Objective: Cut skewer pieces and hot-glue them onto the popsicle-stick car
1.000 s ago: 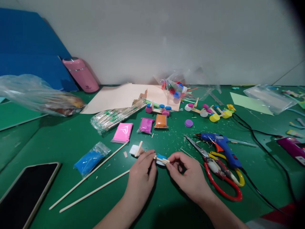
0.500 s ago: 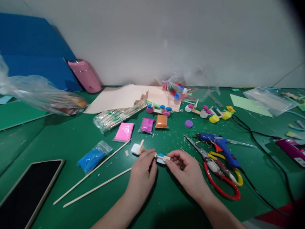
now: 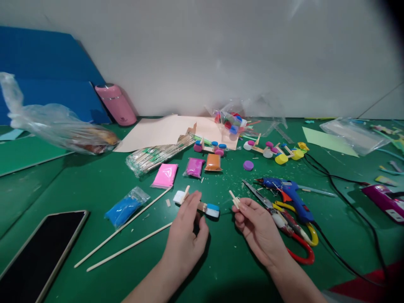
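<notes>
My left hand [image 3: 188, 229] rests over the middle of a small wooden piece with a white cap [image 3: 179, 197] at its left end and a blue and white cap [image 3: 212, 210] at its right end. Its fingers partly cover the piece, so whether they grip it is unclear. To the right, my right hand [image 3: 257, 227] pinches short wooden sticks [image 3: 235, 199] between thumb and fingers, apart from the capped piece. Two long wooden sticks lie at the left, the lower one [image 3: 129, 247] reaching toward my left hand.
A blue glue gun [image 3: 288, 191] and red-handled scissors [image 3: 299, 248] lie right of my right hand. A phone [image 3: 41, 252] is at the lower left. Clay packets, such as a blue one [image 3: 126, 207], and small wheeled models [image 3: 210, 147] are farther back, with a pink bottle [image 3: 116, 105].
My right hand has moved right, away from the capped piece, with the short sticks. My left hand's fingers have come off the blue and white end, which now shows more.
</notes>
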Tool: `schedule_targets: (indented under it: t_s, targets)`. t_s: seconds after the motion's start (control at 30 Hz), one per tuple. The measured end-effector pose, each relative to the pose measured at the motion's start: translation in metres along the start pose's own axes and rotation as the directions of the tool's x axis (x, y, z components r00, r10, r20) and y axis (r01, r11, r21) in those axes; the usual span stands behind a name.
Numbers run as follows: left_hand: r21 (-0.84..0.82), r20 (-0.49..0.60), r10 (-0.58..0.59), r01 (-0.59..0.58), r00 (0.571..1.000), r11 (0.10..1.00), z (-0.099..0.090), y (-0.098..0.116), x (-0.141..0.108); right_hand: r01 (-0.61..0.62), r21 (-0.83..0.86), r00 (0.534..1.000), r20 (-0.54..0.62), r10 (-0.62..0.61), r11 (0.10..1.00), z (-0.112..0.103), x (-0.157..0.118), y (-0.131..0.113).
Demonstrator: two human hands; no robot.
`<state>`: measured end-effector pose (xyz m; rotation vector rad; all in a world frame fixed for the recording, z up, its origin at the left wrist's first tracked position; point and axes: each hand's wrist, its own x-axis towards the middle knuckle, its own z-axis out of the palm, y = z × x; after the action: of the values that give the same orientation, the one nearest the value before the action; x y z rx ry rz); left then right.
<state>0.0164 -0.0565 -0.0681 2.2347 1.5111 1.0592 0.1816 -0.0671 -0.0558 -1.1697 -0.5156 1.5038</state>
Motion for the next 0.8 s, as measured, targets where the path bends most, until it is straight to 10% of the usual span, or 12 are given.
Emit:
schedule_targets:
  t_s: [0.13, 0.23, 0.47, 0.8]
  targets:
    - [-0.041, -0.132, -0.014, 0.009, 0.991, 0.999, -0.014, 0.02, -0.018, -0.052, 0.121, 0.999, 0.014, 0.05, 0.991, 0.003, -0.006, -0.005]
    - [-0.233, 0.019, -0.129, 0.13, 0.991, 0.964, -0.015, 0.037, -0.028, -0.097, 0.226, 0.995, 0.043, 0.089, 0.969, 0.008, -0.014, -0.003]
    - [-0.683, 0.316, -0.535, 0.58, 0.783, 0.445, 0.003, 0.059, -0.026, -0.176, 0.28, 0.983, 0.098, 0.154, 0.944, 0.019, -0.036, 0.021]
    - [-0.756, 0.436, -0.653, 0.645, 0.62, 0.108, 0.011, 0.056, -0.032, -0.107, 0.07, 0.994, 0.027, 0.106, 0.992, 0.015, -0.041, 0.038]
